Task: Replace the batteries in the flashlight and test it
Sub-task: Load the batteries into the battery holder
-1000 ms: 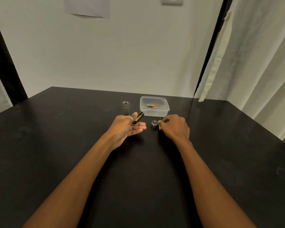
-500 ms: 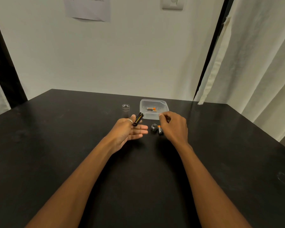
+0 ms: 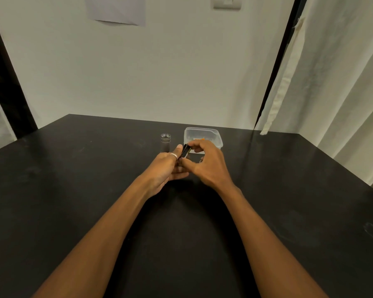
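My left hand [image 3: 165,168] holds a black battery holder with a yellow stripe [image 3: 186,150], tilted up and away between thumb and fingers. My right hand [image 3: 208,165] has come in from the right, and its thumb and forefinger pinch the holder's upper end. The silver flashlight body [image 3: 165,143] stands upright on the black table [image 3: 73,190], just beyond my left hand. Behind my right hand is a clear plastic box [image 3: 202,130] with an orange battery [image 3: 199,139] inside. My right hand hides the end cap and the loose battery.
A white wall runs along the table's far edge, with a paper sheet [image 3: 116,11] and a light switch [image 3: 227,2] on it. A pale curtain [image 3: 332,104] hangs at the right, beside the table's right edge.
My right hand let go of a battery beside the end cap, then moved left onto the holder in my left hand. The left hand has barely moved.
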Tool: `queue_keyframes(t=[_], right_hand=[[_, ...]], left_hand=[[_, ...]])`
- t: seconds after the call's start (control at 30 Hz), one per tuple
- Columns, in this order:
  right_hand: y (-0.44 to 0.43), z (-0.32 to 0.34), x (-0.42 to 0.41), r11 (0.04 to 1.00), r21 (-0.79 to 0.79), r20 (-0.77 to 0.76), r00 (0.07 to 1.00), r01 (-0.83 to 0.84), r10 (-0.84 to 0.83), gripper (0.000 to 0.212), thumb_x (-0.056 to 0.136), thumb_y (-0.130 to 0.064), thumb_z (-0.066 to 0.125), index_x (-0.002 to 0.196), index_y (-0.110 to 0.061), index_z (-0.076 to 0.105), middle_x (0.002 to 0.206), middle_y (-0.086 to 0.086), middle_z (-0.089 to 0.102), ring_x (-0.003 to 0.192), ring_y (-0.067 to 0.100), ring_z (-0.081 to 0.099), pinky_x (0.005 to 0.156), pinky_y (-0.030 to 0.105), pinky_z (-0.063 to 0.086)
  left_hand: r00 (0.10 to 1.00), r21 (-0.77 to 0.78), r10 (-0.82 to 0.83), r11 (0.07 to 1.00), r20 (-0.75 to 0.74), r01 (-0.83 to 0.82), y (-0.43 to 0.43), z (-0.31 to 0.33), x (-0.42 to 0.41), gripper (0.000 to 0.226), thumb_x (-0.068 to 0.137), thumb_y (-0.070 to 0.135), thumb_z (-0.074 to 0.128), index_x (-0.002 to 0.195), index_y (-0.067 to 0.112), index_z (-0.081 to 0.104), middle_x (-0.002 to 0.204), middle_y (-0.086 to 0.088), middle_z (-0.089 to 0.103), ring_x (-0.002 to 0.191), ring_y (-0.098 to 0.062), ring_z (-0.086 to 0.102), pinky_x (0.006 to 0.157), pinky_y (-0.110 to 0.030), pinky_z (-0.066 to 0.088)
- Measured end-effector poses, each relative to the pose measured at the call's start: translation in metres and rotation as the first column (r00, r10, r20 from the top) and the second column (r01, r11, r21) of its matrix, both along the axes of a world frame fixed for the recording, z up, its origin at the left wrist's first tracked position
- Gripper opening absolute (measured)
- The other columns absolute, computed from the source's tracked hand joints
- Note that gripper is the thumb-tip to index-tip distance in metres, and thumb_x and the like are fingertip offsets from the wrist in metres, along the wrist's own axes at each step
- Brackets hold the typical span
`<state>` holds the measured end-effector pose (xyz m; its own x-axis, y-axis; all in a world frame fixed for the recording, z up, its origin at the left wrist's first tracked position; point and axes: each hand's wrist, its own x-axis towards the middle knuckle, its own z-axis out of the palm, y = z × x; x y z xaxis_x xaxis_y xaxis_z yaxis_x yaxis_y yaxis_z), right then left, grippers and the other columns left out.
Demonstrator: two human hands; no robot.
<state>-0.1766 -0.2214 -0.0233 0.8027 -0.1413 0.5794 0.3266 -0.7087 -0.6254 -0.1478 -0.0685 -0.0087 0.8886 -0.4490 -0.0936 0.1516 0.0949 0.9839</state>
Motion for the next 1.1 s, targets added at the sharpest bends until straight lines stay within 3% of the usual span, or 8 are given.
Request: queue_keyframes(t=[0.13, 0.3, 0.5, 0.7, 0.9, 1.1], right_hand=[[0.001, -0.004, 0.001, 0.997, -0.072, 0.027, 0.999, -0.025, 0.027, 0.042, 0.078, -0.027, 0.081, 0.117, -0.018, 0.065, 0.112, -0.005, 0.063, 0.100, 0.005, 0.058, 0.083, 0.015, 0.045], [0.001, -0.003, 0.001, 1.000, -0.013, 0.014, 1.000, -0.017, 0.017, 0.046, 0.078, -0.033, 0.086, 0.114, -0.019, 0.062, 0.112, -0.008, 0.064, 0.102, 0.005, 0.060, 0.076, 0.006, 0.043], [0.002, -0.003, 0.000, 1.000, -0.024, 0.007, 1.000, -0.017, 0.017, 0.043, 0.079, -0.037, 0.086, 0.112, -0.021, 0.064, 0.111, -0.011, 0.066, 0.103, 0.003, 0.061, 0.076, 0.005, 0.041], [0.004, -0.001, -0.001, 1.000, -0.008, 0.012, 1.000, -0.018, 0.018, 0.042, 0.076, -0.032, 0.088, 0.106, -0.019, 0.062, 0.105, -0.010, 0.064, 0.096, -0.001, 0.058, 0.075, 0.002, 0.042], [0.011, 0.003, -0.003, 1.000, -0.014, 0.036, 0.999, -0.025, 0.026, 0.041, 0.077, -0.023, 0.087, 0.104, -0.020, 0.055, 0.105, -0.006, 0.061, 0.098, 0.007, 0.057, 0.074, 0.008, 0.043], [0.017, 0.010, -0.010, 0.950, 0.295, 0.007, 0.995, -0.097, 0.099, 0.027, 0.084, -0.006, 0.081, 0.103, -0.011, 0.063, 0.091, -0.001, 0.072, 0.084, 0.004, 0.069, 0.073, 0.016, 0.055]], left_hand=[[0.997, 0.041, -0.038, 0.999, 0.073, 0.035, 0.003, -0.003, 0.001, 0.033, 0.107, 0.032, 0.050, 0.100, 0.007, 0.070, 0.097, -0.013, 0.072, 0.096, -0.020, 0.068, 0.085, -0.034, 0.061], [1.000, -0.011, -0.009, 1.000, -0.016, 0.008, 0.005, 0.000, 0.000, 0.034, 0.108, 0.030, 0.048, 0.112, 0.003, 0.068, 0.100, -0.012, 0.078, 0.094, -0.020, 0.073, 0.073, -0.028, 0.061], [0.999, -0.035, -0.011, 0.999, -0.044, 0.010, 0.005, -0.001, 0.001, 0.037, 0.108, 0.030, 0.046, 0.117, 0.001, 0.067, 0.099, -0.012, 0.078, 0.088, -0.018, 0.074, 0.073, -0.029, 0.061], [0.999, -0.031, -0.022, 0.999, -0.024, 0.022, 0.005, -0.002, 0.002, 0.033, 0.109, 0.027, 0.046, 0.110, 0.003, 0.069, 0.100, -0.013, 0.074, 0.093, -0.019, 0.073, 0.076, -0.029, 0.061], [1.000, -0.034, -0.001, 0.999, -0.027, 0.000, 0.004, -0.002, 0.002, 0.035, 0.109, 0.026, 0.043, 0.114, 0.001, 0.067, 0.111, -0.020, 0.070, 0.097, -0.021, 0.071, 0.070, -0.026, 0.060], [1.000, -0.068, -0.007, 0.998, -0.011, 0.006, 0.003, -0.002, 0.001, 0.038, 0.111, 0.026, 0.041, 0.112, -0.001, 0.068, 0.093, -0.014, 0.074, 0.081, -0.019, 0.075, 0.076, -0.028, 0.063]])
